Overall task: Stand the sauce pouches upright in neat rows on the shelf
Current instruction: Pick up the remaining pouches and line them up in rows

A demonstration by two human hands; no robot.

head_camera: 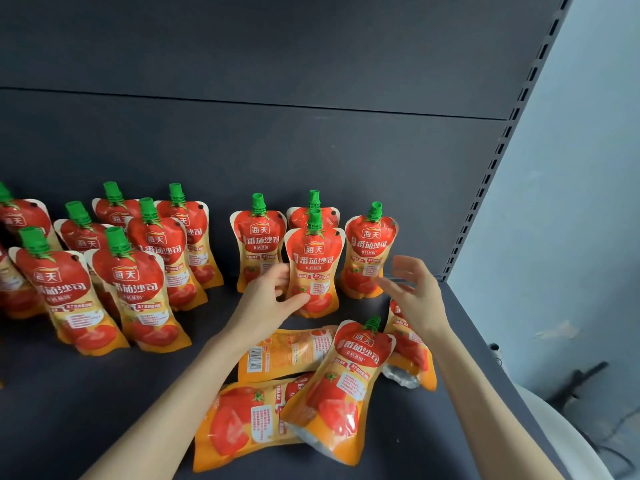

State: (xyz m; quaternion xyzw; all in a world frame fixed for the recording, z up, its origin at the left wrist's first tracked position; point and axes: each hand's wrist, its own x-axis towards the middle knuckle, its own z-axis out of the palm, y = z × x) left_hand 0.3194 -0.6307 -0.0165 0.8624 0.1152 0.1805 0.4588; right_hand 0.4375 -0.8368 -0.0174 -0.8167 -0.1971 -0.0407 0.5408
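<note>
Red and orange sauce pouches with green caps stand on the dark shelf [104,403]. A group of several upright pouches [138,268] fills the left side. Three more [258,240] stand at the back centre and right. In front of them stands one pouch [317,268]; my left hand [273,296] grips its lower left edge, thumb in front. My right hand [412,292] hovers just right of it with fingers spread, holding nothing. Several pouches lie flat in a pile [339,382] at the front right.
The shelf's dark back panel [277,150] rises behind the rows. A slotted upright post [498,161] marks the shelf's right end, with a pale wall [571,202] beyond. Bare shelf surface shows at the front left.
</note>
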